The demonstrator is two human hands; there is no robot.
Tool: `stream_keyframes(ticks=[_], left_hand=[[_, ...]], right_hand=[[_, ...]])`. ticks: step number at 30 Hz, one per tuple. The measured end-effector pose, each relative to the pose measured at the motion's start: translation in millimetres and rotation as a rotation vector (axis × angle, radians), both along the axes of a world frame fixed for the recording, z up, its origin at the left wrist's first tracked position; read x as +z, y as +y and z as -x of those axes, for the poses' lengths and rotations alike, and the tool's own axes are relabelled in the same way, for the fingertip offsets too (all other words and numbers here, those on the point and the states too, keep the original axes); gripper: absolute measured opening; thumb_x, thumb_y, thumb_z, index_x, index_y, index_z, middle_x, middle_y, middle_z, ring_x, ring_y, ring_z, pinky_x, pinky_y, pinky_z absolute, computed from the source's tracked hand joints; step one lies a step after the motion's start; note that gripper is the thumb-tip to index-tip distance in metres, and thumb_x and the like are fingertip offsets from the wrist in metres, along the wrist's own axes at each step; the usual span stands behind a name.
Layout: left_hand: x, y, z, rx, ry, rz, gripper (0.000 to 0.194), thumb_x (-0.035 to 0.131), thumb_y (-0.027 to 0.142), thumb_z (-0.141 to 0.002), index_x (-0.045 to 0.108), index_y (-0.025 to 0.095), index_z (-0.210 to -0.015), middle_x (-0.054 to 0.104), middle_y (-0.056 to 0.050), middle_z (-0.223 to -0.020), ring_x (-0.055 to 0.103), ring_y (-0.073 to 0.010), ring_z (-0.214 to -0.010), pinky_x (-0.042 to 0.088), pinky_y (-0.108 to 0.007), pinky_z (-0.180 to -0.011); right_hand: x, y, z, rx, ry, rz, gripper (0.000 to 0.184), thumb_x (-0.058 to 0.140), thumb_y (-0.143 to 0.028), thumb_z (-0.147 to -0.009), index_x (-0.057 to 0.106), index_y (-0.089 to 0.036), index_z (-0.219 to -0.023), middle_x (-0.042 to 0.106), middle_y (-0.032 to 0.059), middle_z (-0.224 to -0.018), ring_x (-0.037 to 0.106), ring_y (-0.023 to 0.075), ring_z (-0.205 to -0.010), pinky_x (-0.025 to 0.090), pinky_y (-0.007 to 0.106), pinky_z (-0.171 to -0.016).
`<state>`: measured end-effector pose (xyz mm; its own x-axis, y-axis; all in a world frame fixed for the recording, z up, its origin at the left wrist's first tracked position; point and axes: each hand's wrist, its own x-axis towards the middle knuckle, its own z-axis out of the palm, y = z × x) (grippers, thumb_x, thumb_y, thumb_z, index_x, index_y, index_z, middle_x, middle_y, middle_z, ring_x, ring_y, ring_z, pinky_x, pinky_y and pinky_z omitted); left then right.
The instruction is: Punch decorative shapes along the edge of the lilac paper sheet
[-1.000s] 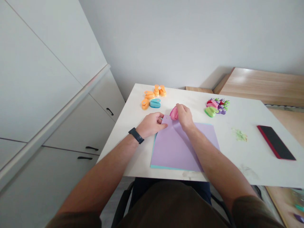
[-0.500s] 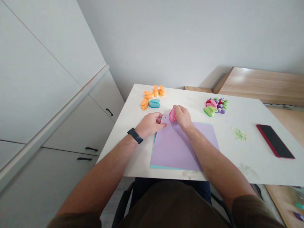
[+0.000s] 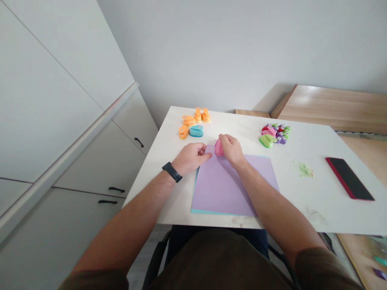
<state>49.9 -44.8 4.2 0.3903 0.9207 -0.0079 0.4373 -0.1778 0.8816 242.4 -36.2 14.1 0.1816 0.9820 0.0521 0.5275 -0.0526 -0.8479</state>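
Note:
A lilac sheet of paper [image 3: 223, 185] lies over a light blue sheet [image 3: 205, 212] at the front of the white table. My left hand [image 3: 193, 155] pinches the lilac sheet's upper left corner between thumb and fingers. A small punched hole shows in that corner. Wrapped round a pink craft punch [image 3: 219, 148], my right hand [image 3: 231, 149] holds it at the sheet's top edge, just right of the hole. My right fingers hide part of the punch.
Orange punches [image 3: 189, 121] and a blue punch [image 3: 196, 131] stand at the back left. A green punch [image 3: 267, 141], a pink one and several small purple, green and red punches [image 3: 281, 135] cluster at back right. Green paper scraps [image 3: 304, 170] and a black-and-red flat object [image 3: 350, 178] lie rightward.
The pink punch and my right hand have shifted slightly left and down along the paper's top edge. My left hand keeps its hold on the corner.

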Motion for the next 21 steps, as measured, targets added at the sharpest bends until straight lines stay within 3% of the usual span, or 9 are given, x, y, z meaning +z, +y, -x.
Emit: stream_keyframes(ticks=[13,21], left_hand=[[6.7,-2.7,-2.4,0.02,0.002,-0.032,0.022,0.069,0.042,-0.083,0.067,0.02,-0.079,0.068,0.001,-0.069,0.059,-0.015,-0.061,0.041,-0.026,-0.055],[3.2,-1.0,-2.4,0.003,0.038,-0.032,0.024,0.066,0.043,-0.085,0.066,0.019,-0.081,0.065,0.001,-0.068,0.057,-0.0141,-0.062,0.039,-0.025,-0.055]], right_hand=[[-4.3,2.9,-1.7,-0.026,0.0,-0.025,0.049,0.042,-0.057,-0.095,0.058,-0.023,-0.063,0.059,-0.0006,-0.06,0.054,0.0181,-0.065,0.033,0.029,-0.062],[-6.0,2.8,-1.3,-0.026,-0.001,-0.032,0.053,0.04,-0.06,-0.096,0.057,-0.023,-0.062,0.058,-0.0004,-0.059,0.054,0.0182,-0.065,0.033,0.03,-0.062]])
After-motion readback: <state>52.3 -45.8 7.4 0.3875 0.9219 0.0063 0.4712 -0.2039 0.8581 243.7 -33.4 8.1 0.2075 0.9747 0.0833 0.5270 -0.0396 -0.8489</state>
